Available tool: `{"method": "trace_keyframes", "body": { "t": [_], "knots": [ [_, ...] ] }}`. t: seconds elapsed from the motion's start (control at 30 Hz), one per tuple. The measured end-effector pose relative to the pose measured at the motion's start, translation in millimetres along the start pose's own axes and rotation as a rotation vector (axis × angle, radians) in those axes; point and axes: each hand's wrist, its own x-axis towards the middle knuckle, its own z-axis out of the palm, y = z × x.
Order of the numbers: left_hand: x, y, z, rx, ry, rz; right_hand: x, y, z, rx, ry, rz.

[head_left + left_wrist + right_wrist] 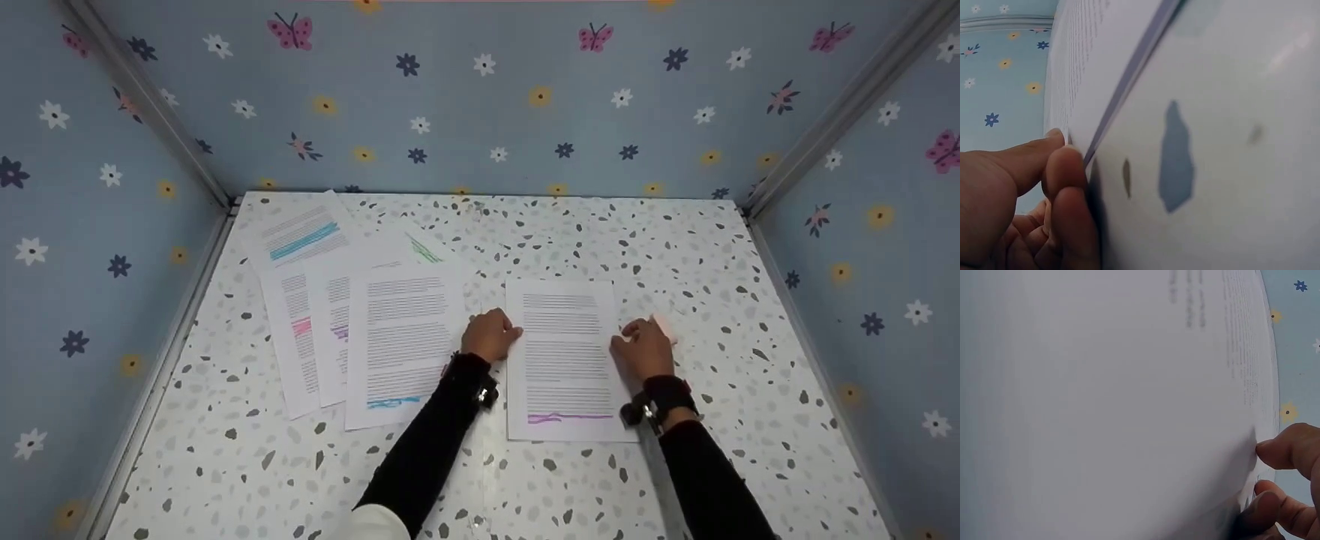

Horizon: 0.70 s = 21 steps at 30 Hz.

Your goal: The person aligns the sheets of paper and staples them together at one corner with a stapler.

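A stack of printed sheets (566, 360), with a purple highlighter line near the bottom of the top page, lies upright in front of me. My left hand (491, 335) is at its left long edge; in the left wrist view, the thumb and forefinger pinch the paper edge (1123, 84). On the opposite side, my right hand (645, 349) pinches the right edge between thumb and fingers. The right wrist view shows the page (1100, 394) close up, with the thumb (1278, 450) on its edge. A pale pink object (664, 328) lies partly hidden behind the right hand.
Several overlapping printed pages (405, 330) fan out to the left, marked in blue, pink, purple and green. They lie on a white speckled table (570, 495). Blue flowered panels (480, 97) enclose it at the back and both sides.
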Motion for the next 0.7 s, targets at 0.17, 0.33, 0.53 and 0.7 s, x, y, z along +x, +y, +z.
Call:
{"method": "trace_keyframes", "body": {
  "t": [0.17,0.33,0.53,0.7],
  "knots": [
    [-0.4,-1.3,-10.4,-0.173,-0.121,-0.038,0.9,-1.9,-3.6,-0.013,-0.019,0.012],
    [-3.2,-3.0,-24.7,-0.306,-0.184,-0.067,-0.2,-9.2,-7.0,0.001,-0.056,-0.002],
    [-6.1,-4.4,-52.0,-0.307,-0.129,0.008,-8.3,-33.0,-15.6,0.02,-0.008,-0.09],
    [-7.3,-13.5,-81.1,-0.272,-0.038,-0.022,-9.3,-62.5,-22.3,0.066,0.025,-0.165]
  ]
}}
